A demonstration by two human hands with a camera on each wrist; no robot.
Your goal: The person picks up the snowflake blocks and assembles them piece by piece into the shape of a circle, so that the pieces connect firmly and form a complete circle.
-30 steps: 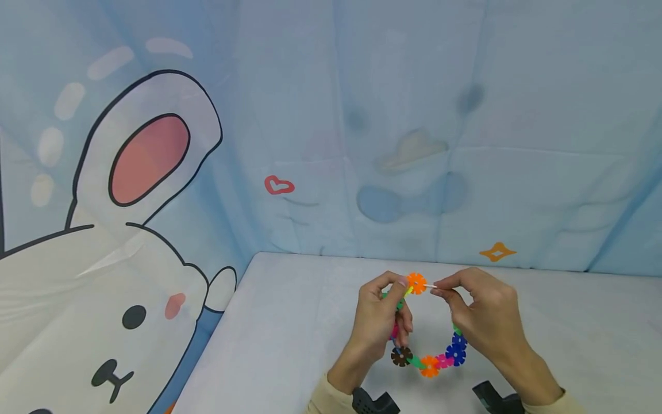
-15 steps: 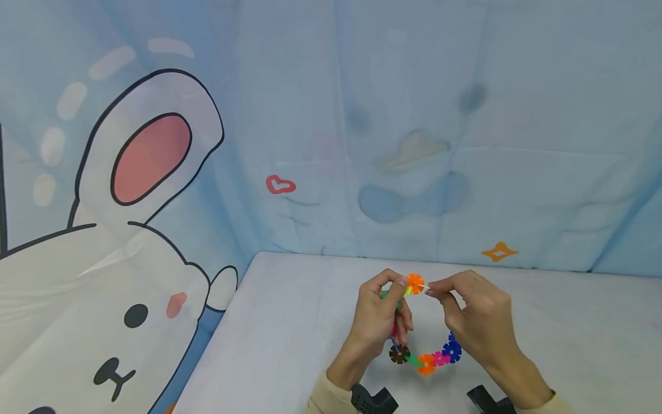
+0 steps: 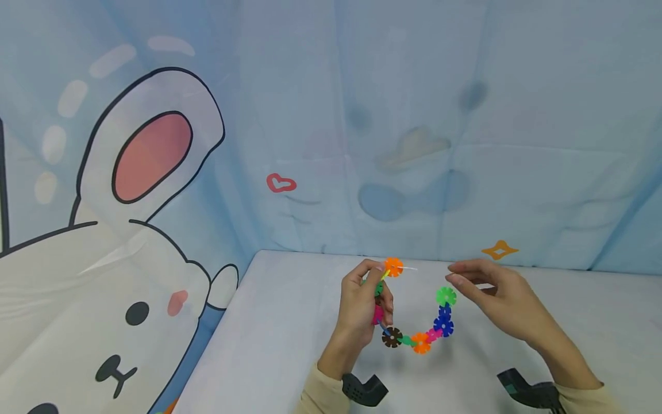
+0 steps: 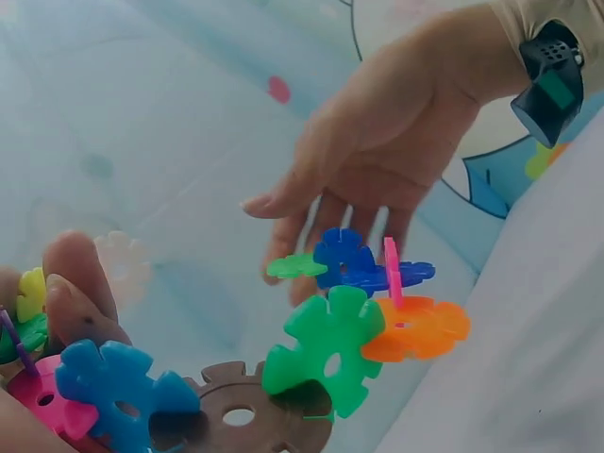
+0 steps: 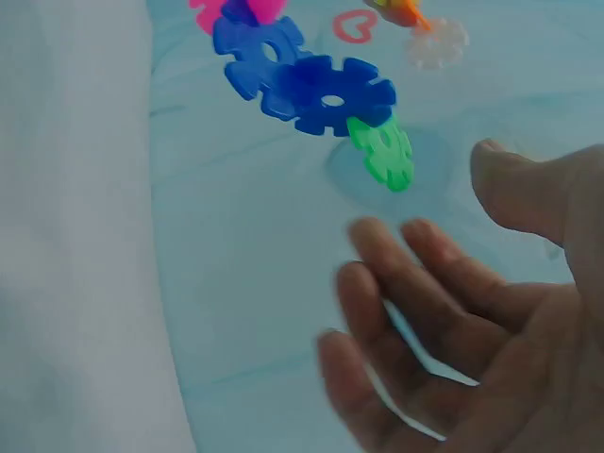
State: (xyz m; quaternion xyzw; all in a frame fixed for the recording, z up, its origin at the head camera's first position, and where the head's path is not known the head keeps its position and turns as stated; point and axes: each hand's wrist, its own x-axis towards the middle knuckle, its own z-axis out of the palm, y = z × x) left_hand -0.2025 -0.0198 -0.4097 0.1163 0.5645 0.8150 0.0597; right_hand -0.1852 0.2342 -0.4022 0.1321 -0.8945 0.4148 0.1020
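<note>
A chain of colourful notched plastic discs, snowflake building pieces, hangs in an open curve in the head view. My left hand (image 3: 357, 305) pinches it near one end, below the orange disc (image 3: 394, 267). A white disc (image 5: 439, 44) tips that end, seen nearly edge-on in the head view. The light green disc (image 3: 446, 296) tops the other end, beside the dark blue discs (image 3: 443, 322). Lower down are the brown disc (image 3: 392, 337) and another orange disc (image 3: 421, 343). My right hand (image 3: 504, 296) is apart from the chain, fingers loosely bent around nothing.
The white tabletop (image 3: 289, 322) lies beneath both hands. A blue printed cloth (image 3: 320, 115) hangs behind it, with a cartoon rabbit (image 3: 103, 299) at left. Black wrist cameras sit at both cuffs, one being the left device (image 3: 365, 390).
My right hand has let go of the white disc and drawn away to the right. My left hand has shifted left and slightly up with the chain, bringing the light green end into sight.
</note>
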